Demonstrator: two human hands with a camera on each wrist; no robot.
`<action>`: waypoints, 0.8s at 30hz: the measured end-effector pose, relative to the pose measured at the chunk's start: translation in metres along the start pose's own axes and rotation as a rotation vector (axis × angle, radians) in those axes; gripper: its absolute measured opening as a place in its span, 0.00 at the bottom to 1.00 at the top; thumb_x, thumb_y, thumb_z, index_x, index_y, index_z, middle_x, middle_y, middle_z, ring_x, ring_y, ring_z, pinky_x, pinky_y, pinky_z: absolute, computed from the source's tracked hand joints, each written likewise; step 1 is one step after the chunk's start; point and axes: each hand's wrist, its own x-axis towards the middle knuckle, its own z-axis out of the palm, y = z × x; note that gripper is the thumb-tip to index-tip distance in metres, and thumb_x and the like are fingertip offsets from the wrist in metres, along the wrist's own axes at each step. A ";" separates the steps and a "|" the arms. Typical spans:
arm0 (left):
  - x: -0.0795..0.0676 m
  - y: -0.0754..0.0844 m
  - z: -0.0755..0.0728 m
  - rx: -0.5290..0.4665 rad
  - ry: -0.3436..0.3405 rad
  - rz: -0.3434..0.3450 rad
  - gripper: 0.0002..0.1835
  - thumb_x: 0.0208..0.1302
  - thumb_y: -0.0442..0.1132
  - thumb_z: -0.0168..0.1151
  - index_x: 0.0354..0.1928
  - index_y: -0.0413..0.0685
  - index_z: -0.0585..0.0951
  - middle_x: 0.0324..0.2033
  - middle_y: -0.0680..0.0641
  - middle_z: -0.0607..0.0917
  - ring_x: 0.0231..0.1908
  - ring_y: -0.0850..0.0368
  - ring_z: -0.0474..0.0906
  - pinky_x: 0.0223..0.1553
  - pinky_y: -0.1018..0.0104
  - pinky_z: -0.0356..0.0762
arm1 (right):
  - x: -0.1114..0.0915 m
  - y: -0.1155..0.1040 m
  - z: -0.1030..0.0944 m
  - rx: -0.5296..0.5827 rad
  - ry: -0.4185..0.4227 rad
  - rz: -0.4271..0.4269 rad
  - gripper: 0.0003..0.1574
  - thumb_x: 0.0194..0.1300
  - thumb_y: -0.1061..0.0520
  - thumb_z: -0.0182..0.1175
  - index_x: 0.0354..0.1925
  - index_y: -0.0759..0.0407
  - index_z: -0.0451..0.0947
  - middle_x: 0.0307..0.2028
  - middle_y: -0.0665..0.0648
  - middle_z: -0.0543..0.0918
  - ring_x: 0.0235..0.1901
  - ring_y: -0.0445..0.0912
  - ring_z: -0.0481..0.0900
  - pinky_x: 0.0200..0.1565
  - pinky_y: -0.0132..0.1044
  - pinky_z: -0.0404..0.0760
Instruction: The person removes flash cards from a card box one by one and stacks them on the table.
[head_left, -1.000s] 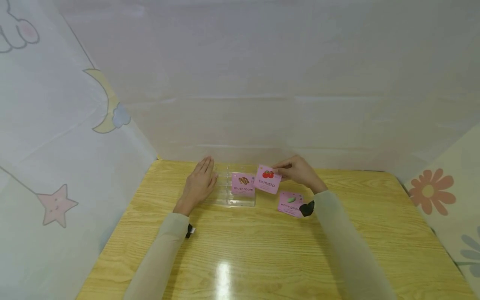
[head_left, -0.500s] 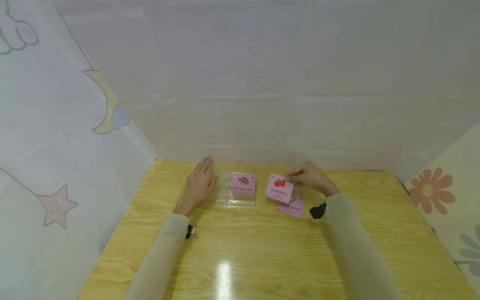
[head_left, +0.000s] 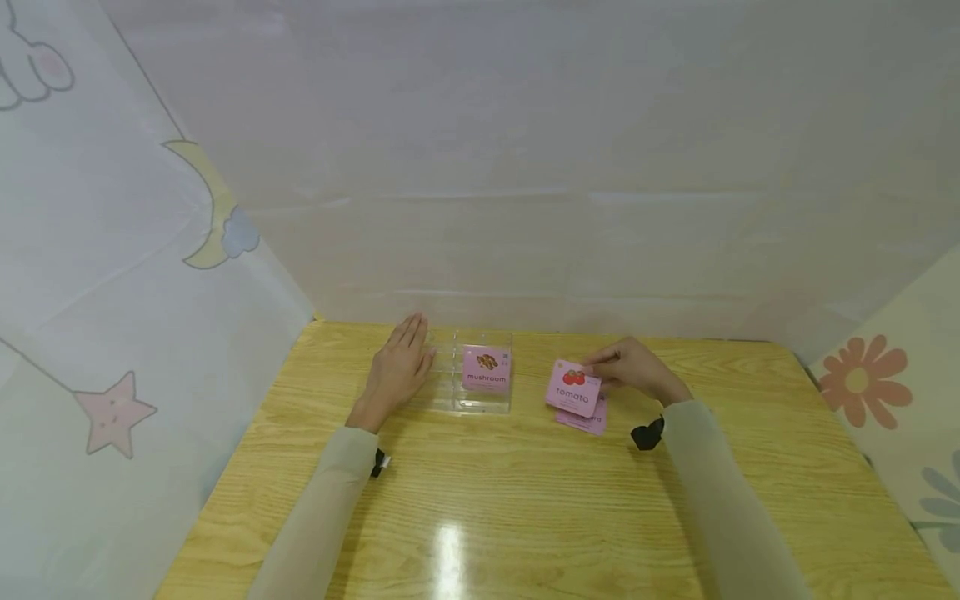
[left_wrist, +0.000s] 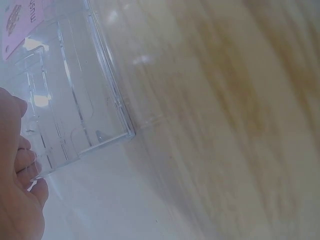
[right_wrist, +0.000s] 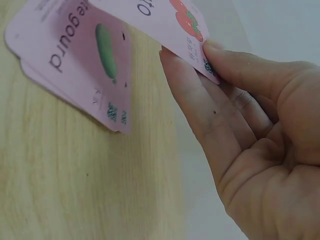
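Between thumb and fingers my right hand pinches the tomato card by its right edge. Under it, partly covered, lies the white gourd card; the right wrist view shows this white gourd card on top of at least one more pink card. My left hand rests on the left side of a clear plastic tray with compartments. In the left wrist view, fingertips of the left hand touch the tray's edge. A mushroom card lies in the tray's right part.
The wooden table runs up to a pale sheet wall just behind the tray. Sheets printed with a star and a flower stand at the sides.
My right hand has carried the tomato card rightward and toward me, from beside the tray to over the white gourd card. The left hand, tray and mushroom card have stayed in place.
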 end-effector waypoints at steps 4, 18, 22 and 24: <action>0.000 0.000 0.000 -0.006 0.003 -0.002 0.34 0.82 0.48 0.53 0.79 0.34 0.62 0.79 0.35 0.66 0.79 0.39 0.64 0.81 0.50 0.64 | -0.001 0.008 0.000 0.023 -0.003 0.001 0.22 0.74 0.55 0.66 0.60 0.67 0.84 0.59 0.70 0.86 0.46 0.49 0.92 0.50 0.47 0.93; -0.001 0.000 -0.002 -0.010 -0.010 -0.002 0.34 0.83 0.49 0.51 0.80 0.34 0.61 0.80 0.36 0.64 0.80 0.40 0.63 0.81 0.50 0.63 | -0.004 0.022 0.003 0.063 -0.023 0.003 0.21 0.76 0.59 0.63 0.60 0.71 0.83 0.55 0.69 0.88 0.46 0.51 0.92 0.49 0.47 0.93; -0.001 0.000 -0.003 -0.020 -0.016 -0.008 0.34 0.83 0.48 0.51 0.80 0.34 0.61 0.80 0.36 0.64 0.80 0.40 0.62 0.81 0.50 0.63 | -0.006 0.023 0.004 0.075 -0.033 0.007 0.22 0.76 0.59 0.63 0.60 0.73 0.82 0.55 0.71 0.88 0.46 0.53 0.92 0.48 0.46 0.93; -0.001 0.001 -0.003 -0.018 -0.017 -0.008 0.34 0.83 0.49 0.50 0.80 0.35 0.61 0.80 0.36 0.64 0.80 0.40 0.62 0.82 0.50 0.62 | -0.007 0.024 0.005 0.080 -0.035 0.009 0.22 0.76 0.59 0.63 0.61 0.73 0.82 0.55 0.72 0.87 0.46 0.54 0.92 0.48 0.46 0.93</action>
